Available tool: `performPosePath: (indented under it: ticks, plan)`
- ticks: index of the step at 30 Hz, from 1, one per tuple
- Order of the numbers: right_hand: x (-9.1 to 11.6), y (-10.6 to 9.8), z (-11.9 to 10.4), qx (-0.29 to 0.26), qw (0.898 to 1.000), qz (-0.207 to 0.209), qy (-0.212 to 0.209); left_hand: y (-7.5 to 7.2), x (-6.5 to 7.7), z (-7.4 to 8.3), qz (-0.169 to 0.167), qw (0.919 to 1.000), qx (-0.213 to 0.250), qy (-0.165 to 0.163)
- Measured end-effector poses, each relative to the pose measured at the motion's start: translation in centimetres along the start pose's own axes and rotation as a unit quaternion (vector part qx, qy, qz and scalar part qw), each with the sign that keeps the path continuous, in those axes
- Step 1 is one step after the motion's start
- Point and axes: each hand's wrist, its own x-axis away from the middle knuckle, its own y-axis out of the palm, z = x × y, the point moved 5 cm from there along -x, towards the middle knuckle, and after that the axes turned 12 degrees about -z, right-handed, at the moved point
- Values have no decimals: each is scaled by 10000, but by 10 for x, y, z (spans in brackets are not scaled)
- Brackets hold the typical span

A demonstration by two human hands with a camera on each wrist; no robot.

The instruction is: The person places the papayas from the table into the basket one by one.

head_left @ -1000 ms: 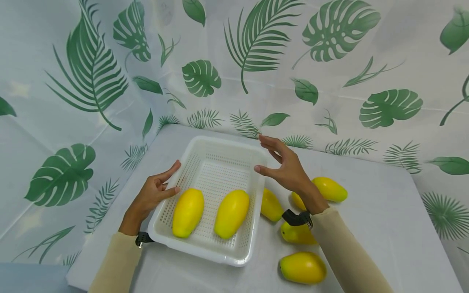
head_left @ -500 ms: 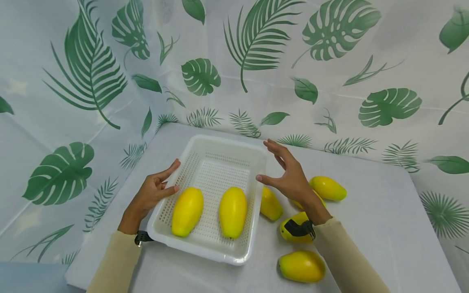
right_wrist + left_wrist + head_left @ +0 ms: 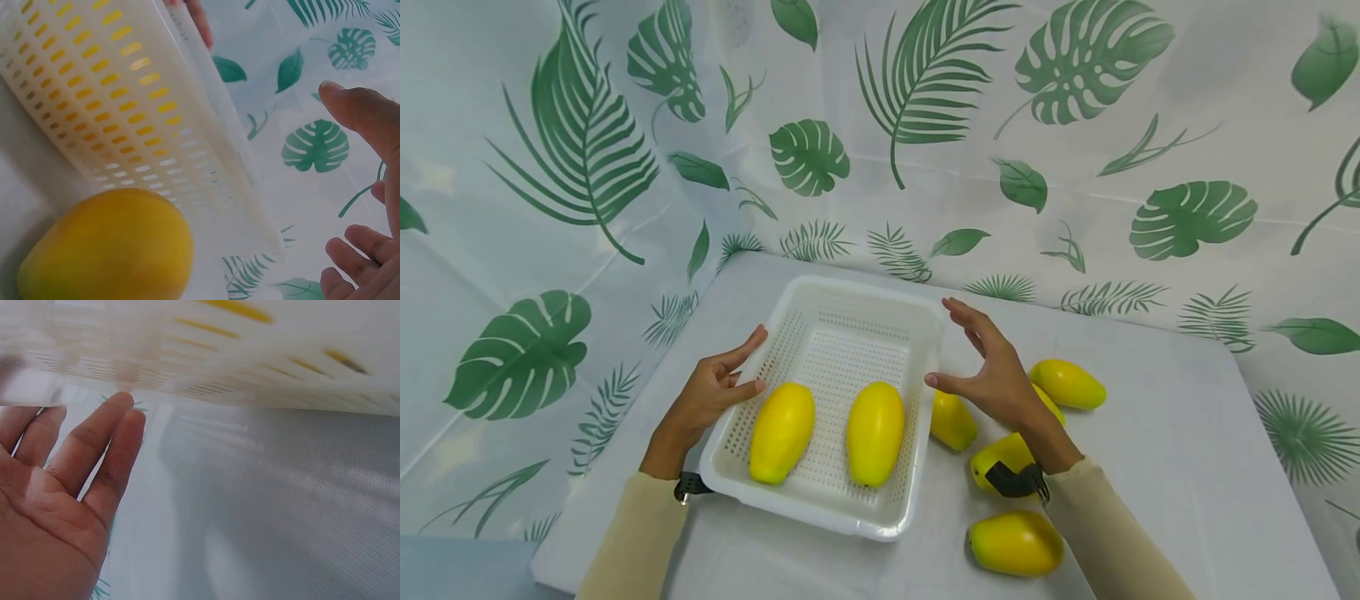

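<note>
A white perforated plastic basket [image 3: 820, 508] stands on the table with two yellow papayas inside, one at the left [image 3: 782, 433] and one at the right [image 3: 876, 433]. My left hand [image 3: 703, 400] holds the basket's left rim, thumb over the edge; in the left wrist view its fingers lie below the rim, their tips against the wall. Beside the right rim is my right hand [image 3: 1000, 375], fingers spread and gently bent, nothing held. Its thumb tip looks close to the rim; the right wrist view shows that thumb [image 3: 359, 115] apart from the basket.
Several more papayas lie right of the basket, among them a front one [image 3: 1015, 542] and a back one [image 3: 1067, 383]. The right forearm and wrist strap [image 3: 1015, 482] partly cover others. A leaf-print cloth [image 3: 880, 125] rises behind the white-covered table [image 3: 1180, 433].
My right hand has drawn back from over the right rim, outward and slightly toward me. The right papaya in the basket has rolled a little and settled. The left hand stays put.
</note>
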Motion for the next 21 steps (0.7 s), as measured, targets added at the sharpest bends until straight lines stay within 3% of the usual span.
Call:
performPosePath:
  ticks: [16,21]
  plan:
    - [14,7,2,274,9992,-202,201,0,0,0,-1,10000,81,8]
    - [20,10,5,378,9978,-336,431,-1,0,0,30,10000,27,-20]
